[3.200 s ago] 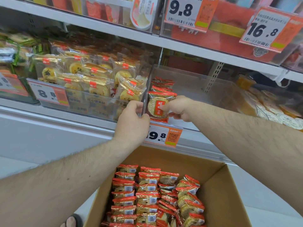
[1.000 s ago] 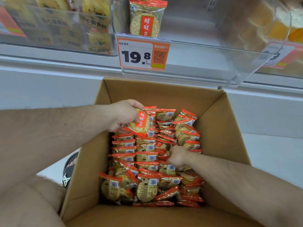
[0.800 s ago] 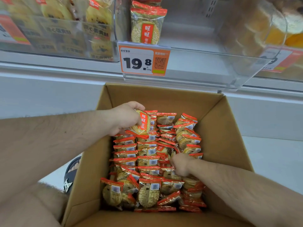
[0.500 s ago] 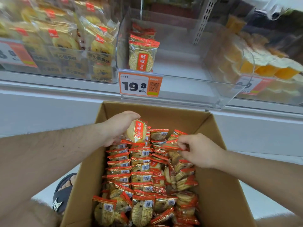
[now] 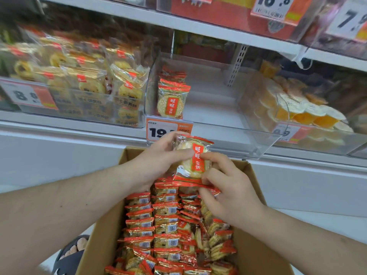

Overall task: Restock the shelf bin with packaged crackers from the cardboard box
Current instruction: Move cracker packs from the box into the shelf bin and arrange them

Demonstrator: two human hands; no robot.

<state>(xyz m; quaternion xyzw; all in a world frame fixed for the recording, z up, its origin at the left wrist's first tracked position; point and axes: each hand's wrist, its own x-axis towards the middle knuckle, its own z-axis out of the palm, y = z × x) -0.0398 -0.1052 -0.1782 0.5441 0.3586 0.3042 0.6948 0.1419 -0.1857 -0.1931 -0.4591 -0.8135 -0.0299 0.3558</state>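
Both hands hold a small stack of red-and-gold cracker packs (image 5: pixel 193 157) above the far end of the open cardboard box (image 5: pixel 107 221). My left hand (image 5: pixel 158 159) grips the stack from the left, thumb across its front. My right hand (image 5: pixel 224 187) pinches it from the right and below. Several rows of the same cracker packs (image 5: pixel 158 225) fill the box. Above, the clear shelf bin (image 5: pixel 228 133) holds a few upright cracker packs (image 5: pixel 171 100) against its left wall.
A 19.8 price tag (image 5: pixel 162 130) hangs on the bin's front, partly behind my left hand. Neighbouring bins hold yellow pastry packs (image 5: pixel 83 82) on the left and orange jelly cups (image 5: pixel 297 108) on the right. A sandalled foot (image 5: pixel 73 253) stands left of the box.
My left hand lifted its cracker pack up out of the box. My right hand brought more packs from the box's right side against it, and the view tilted up toward the shelf.
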